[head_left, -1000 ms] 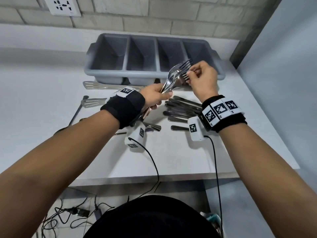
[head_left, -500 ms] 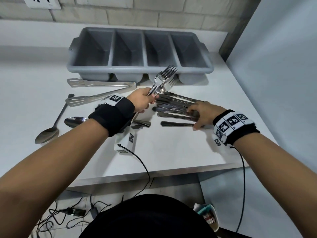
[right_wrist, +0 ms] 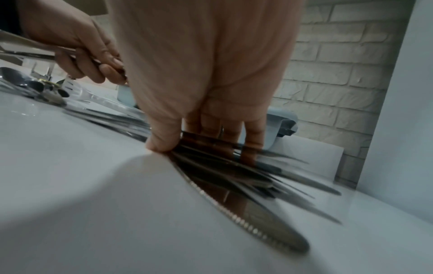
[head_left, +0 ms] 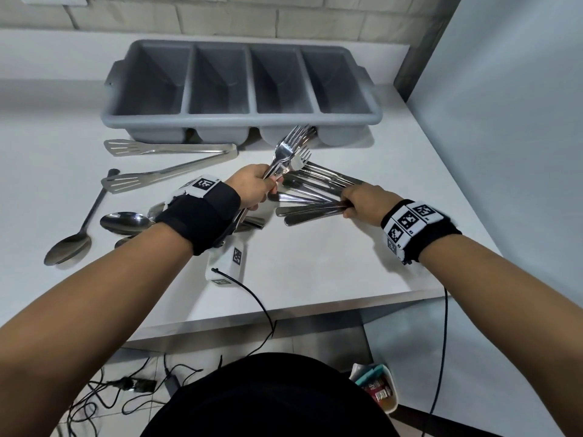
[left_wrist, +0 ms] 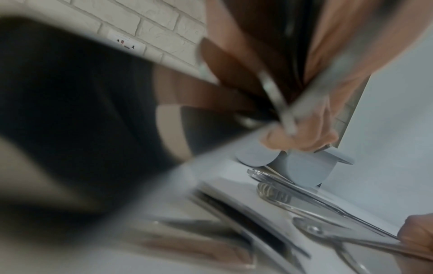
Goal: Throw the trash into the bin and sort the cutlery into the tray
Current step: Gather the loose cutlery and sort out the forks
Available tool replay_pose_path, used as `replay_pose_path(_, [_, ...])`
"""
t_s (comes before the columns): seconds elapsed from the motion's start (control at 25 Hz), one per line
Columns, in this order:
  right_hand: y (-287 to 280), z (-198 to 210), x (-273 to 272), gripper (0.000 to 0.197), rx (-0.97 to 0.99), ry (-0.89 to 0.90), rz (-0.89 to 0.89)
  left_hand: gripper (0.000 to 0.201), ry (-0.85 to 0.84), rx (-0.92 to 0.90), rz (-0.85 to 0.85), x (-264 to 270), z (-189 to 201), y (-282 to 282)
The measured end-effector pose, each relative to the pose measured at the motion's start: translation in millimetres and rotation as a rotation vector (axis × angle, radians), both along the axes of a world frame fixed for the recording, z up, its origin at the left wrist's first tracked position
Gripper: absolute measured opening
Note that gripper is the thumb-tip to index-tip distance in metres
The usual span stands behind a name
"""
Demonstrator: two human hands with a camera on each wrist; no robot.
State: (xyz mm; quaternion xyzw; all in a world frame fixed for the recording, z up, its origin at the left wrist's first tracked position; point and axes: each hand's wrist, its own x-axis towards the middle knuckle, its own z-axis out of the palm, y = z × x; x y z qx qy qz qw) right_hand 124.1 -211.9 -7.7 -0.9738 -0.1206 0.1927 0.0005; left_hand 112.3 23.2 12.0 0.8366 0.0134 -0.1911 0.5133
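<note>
Before the grey tray [head_left: 239, 121], her left hand [head_left: 252, 187] grips forks [head_left: 288, 152]; right hand [head_left: 362, 201] fingers pinch knives [head_left: 309, 197] on the table [head_left: 315, 272].

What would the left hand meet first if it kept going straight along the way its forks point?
Most likely the tray: the left hand holds the forks angled up toward its near wall, the tines overlapping it in the head view. Depth is unclear; they may pass over the rim.
</note>
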Motion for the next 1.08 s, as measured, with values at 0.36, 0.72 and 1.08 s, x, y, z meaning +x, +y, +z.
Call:
replay_pose_path(0.36, [9.2, -7.7, 0.2, 0.024, -0.080, -0.132, 0.038, 0.035, -0.014, 0.029, 0.030, -3.4, 5.6, -1.5])
replay_pose_path(0.72, [7.5, -0.3, -6.6, 0.026, -0.055, -0.164, 0.089, 0.027, -0.037, -0.040, 0.090, -9.0, 10.5, -7.7])
replay_pose_path(1.08, [1.2, 20.4, -16.6, 0.031, 0.078, -0.155, 0.082, 0.018, -0.136, -0.136, 0.212, -13.9, 30.4, 12.9])
